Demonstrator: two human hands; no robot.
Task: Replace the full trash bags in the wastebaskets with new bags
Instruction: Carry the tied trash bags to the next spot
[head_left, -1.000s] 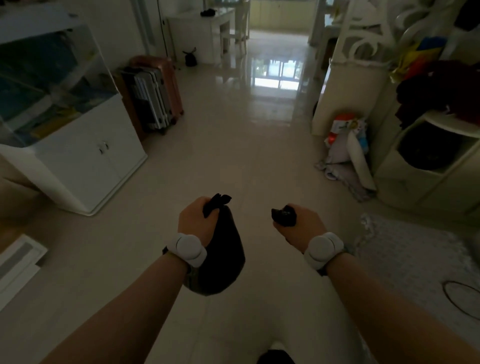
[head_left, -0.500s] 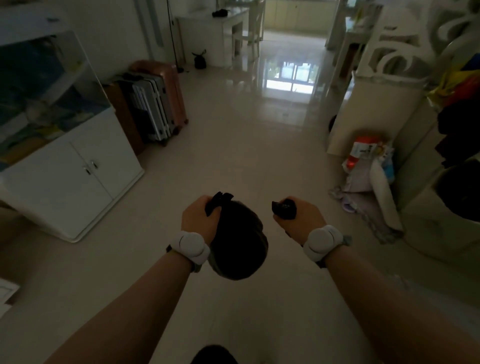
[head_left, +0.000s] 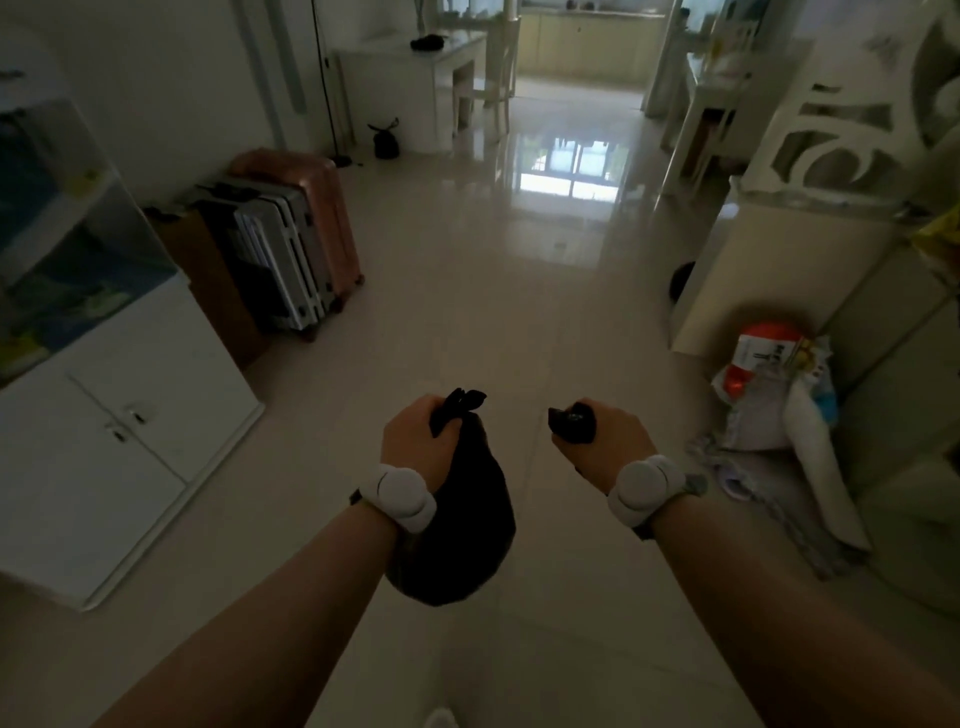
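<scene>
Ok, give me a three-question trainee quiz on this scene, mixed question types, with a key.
1. True or false: the left hand grips the knotted neck of the bulging black plastic trash bag.
2. The right hand holds: A) a small black bundle; B) a white cup; C) nothing.
3. What colour is the hard-shell suitcase behind the silver ribbed suitcase?
Key: 1 true; 2 A; 3 pink.
</scene>
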